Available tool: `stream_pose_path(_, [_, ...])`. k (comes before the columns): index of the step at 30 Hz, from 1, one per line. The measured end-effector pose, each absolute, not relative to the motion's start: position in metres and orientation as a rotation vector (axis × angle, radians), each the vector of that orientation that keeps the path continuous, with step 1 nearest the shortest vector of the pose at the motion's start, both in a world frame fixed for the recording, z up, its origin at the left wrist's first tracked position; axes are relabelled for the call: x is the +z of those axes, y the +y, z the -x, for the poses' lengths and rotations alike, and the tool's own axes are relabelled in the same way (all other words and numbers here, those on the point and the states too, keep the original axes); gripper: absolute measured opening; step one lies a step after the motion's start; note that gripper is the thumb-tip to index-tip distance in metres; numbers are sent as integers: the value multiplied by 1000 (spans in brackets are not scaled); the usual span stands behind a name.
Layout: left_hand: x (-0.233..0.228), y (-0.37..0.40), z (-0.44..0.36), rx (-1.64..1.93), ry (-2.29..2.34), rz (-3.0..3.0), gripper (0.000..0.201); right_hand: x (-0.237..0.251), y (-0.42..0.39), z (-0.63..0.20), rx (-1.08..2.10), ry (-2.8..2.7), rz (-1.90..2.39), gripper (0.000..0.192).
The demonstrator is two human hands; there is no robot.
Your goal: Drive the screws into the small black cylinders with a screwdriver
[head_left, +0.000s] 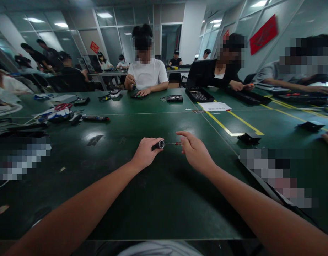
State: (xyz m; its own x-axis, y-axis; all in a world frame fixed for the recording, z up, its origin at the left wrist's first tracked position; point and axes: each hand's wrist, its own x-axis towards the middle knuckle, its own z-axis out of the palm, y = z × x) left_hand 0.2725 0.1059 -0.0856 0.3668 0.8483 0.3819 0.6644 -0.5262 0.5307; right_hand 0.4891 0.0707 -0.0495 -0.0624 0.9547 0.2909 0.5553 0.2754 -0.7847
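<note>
My left hand (148,151) grips a small dark cylindrical part (160,144) whose round, light-rimmed end faces me. My right hand (193,147) is closed around the red handle of a thin screwdriver (172,144), its index finger stretched out above. The metal shaft points left, and its tip meets the side of the cylinder or ends just beside it; I cannot tell which. Both hands are held over the green tabletop (158,199). Most of the screwdriver's handle is hidden inside my right hand.
At the left lie a black-and-red tool (96,118) and a pile of cables and gloves (59,113). A black bracket-like piece (249,138) sits right of my hands. Across the table a person (146,74) works near a black tray (199,95). Yellow tape (219,122) marks the right side.
</note>
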Motion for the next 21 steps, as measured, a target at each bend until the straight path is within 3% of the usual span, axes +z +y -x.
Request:
stream_pose_path(15, [-85, 107, -272, 931, 1328, -2352, 34, -52, 73, -489, 790, -1647, 1394, 35])
stream_pose_path(21, [-83, 106, -273, 919, 1353, -2347, 36, -58, 73, -486, 835, -1584, 1191, 34])
